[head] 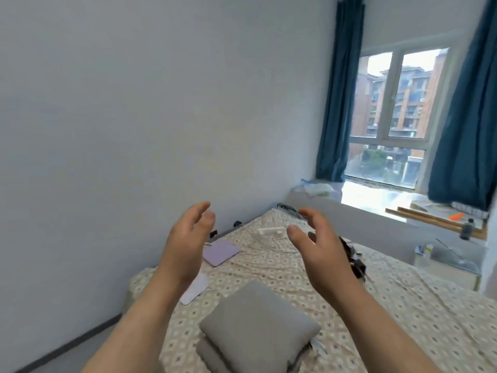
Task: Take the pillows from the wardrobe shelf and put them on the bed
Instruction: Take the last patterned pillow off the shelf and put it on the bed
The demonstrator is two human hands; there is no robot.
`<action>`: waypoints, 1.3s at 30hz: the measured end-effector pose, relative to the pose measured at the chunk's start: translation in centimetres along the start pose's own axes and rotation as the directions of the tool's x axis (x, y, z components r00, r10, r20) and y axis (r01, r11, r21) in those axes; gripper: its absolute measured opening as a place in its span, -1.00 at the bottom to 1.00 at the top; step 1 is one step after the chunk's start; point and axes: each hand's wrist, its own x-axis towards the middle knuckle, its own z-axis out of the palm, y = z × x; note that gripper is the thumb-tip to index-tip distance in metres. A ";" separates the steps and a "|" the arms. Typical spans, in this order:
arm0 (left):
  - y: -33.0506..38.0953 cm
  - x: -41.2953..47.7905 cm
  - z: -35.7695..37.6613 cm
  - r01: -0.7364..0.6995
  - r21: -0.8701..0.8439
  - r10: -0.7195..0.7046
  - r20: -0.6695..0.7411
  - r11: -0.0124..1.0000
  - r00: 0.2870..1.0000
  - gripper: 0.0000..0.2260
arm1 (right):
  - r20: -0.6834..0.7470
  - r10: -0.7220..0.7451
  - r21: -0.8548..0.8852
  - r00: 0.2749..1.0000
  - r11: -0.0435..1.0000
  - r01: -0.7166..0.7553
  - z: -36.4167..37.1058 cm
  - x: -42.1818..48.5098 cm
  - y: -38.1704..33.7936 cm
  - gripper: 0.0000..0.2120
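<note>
Two grey pillows lie stacked on the bed (403, 313), which has a beige patterned sheet. The top pillow (258, 324) rests flat; an edge of the lower pillow (212, 358) shows beneath it at the near end. My left hand (185, 243) and my right hand (320, 246) hover above and beyond the stack, palms facing each other, fingers spread, holding nothing. The wardrobe is out of view.
A lilac flat item (220, 253) and a white sheet (195, 288) lie on the bed near the left wall. Dark small objects (352, 258) sit right of my right hand. A window sill (403, 208) with tools and clutter runs behind the bed, between blue curtains (338, 98).
</note>
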 end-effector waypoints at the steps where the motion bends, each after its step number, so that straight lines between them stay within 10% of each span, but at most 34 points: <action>1: 0.9 -0.9 -2.3 -0.009 0.023 0.011 -0.059 1.000 0.998 -0.65 | 0.050 -0.036 0.041 0.998 0.999 0.034 1.4 -0.1 -1.4 -0.44; 13: 12.5 -17.9 -30.1 0.055 0.342 0.197 -0.657 0.938 0.728 -0.50 | 0.482 -0.466 0.506 0.742 0.839 0.198 21.4 -10.1 -21.8 -0.46; 18: 18.0 -27.2 -41.7 0.141 0.461 0.360 -0.821 0.876 0.443 -0.53 | 0.598 -0.621 0.654 0.506 0.744 0.140 30.6 -18.6 -32.8 -0.44; 25: 23.5 -37.8 -52.5 0.309 0.512 0.505 -0.856 0.801 0.111 -0.65 | 0.555 -0.786 0.808 0.272 0.587 0.051 39.3 -29.6 -44.7 -0.46; 31: 27.9 -45.1 -57.9 0.525 0.486 0.585 -0.810 0.699 -0.029 -0.88 | 0.523 -0.846 0.852 0.106 0.518 -0.073 45.4 -37.8 -52.1 -0.46; 39: 31.0 -50.7 -63.9 0.739 0.380 0.721 -0.663 0.557 -0.203 -0.65 | 0.464 -0.886 0.855 -0.014 0.452 -0.254 53.8 -45.8 -60.7 -0.47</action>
